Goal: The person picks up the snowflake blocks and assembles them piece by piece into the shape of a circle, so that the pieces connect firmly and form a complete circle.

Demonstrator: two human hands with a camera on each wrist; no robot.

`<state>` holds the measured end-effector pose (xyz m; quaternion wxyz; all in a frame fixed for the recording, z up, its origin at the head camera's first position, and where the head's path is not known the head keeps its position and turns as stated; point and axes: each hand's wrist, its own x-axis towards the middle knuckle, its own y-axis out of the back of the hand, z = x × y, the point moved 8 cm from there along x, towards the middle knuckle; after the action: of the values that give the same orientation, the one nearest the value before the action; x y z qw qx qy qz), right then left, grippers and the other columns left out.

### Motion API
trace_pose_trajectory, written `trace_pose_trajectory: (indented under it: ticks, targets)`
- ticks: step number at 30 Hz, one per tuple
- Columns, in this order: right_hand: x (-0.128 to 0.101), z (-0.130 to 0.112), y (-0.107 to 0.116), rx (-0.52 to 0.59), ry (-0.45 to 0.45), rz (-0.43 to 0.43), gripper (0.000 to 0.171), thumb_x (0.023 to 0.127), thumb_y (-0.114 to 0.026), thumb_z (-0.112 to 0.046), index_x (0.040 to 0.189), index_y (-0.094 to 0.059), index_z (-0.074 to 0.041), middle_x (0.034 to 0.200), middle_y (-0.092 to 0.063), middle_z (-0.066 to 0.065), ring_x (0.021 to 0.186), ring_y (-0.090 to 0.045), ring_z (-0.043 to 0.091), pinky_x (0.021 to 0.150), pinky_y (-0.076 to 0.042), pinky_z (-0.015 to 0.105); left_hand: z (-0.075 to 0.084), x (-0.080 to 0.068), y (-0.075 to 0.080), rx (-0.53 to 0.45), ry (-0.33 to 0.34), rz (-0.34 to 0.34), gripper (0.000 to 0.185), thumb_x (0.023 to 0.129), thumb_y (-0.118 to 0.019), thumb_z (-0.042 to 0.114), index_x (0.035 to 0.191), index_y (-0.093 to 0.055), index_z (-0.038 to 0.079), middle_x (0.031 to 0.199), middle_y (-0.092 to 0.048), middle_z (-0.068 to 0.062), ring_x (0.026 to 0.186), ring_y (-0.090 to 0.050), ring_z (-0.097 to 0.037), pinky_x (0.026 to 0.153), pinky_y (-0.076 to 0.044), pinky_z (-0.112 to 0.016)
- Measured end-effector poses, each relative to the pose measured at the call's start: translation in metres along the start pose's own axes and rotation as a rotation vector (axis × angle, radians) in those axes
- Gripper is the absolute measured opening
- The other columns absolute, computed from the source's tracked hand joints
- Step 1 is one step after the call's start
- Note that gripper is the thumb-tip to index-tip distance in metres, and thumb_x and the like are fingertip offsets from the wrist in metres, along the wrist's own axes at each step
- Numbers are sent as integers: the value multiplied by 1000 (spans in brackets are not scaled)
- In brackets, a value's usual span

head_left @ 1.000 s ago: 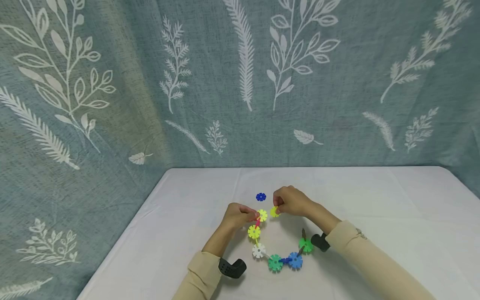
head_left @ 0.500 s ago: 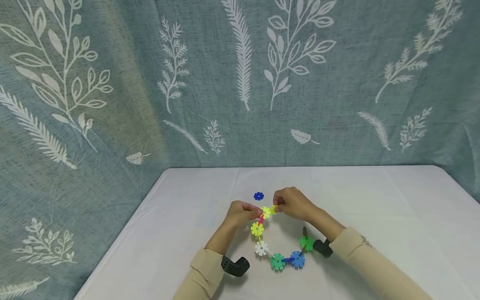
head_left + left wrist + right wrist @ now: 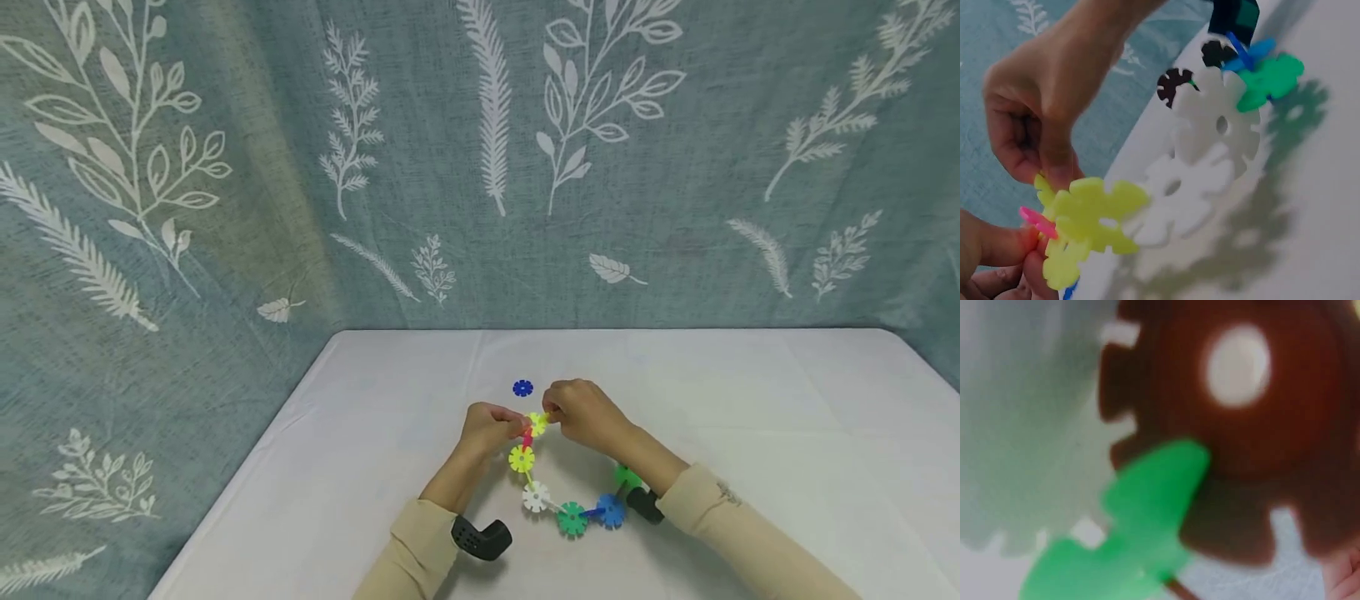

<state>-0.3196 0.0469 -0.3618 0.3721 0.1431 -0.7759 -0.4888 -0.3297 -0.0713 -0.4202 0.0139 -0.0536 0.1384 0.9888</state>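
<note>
Both hands meet right at the top end of the snowflake chain (image 3: 558, 492). The left hand (image 3: 491, 427) is pinching the yellow-green disc (image 3: 536, 422) at the chain's end, and the right hand (image 3: 581, 410) pinches a second yellow piece (image 3: 1044, 190) just against it, fingertip to fingertip. My take: line the slots up at right angles and push straight in, no twisting. Keep the left hand's grip close to the joint so the chain below doesn't flop. A spare blue disc (image 3: 522, 387) sits on the bench (image 3: 750, 400) just beyond the knuckles.
</note>
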Motion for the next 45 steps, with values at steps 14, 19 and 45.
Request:
trace_pose_trajectory:
  ticks: [14,19,45]
  targets:
    - [14,12,-10,239,-67,-120,14,75,-70,2,72,-61,-8,68,-62,0,61,-53,5,57,-44,18,41,-10,2,507,-539,44,8,74,-75,11,75,-71,5,71,-69,-4,62,-59,-8,55,-44,-16]
    - [26,31,-13,374,-211,-296,13,76,-69,3,88,-68,-1,86,-69,12,78,-64,18,65,-51,25,40,-12,-1,550,-557,51,5,75,-73,5,72,-70,4,68,-67,-4,60,-58,-8,56,-45,-16]
    - [48,63,-40,130,-485,-250,13,71,-76,-11,76,-65,-6,72,-65,4,61,-57,14,54,-44,27,37,-19,7,607,-559,180,8,74,-71,7,66,-69,6,60,-66,-1,54,-56,-6,54,-43,-18]
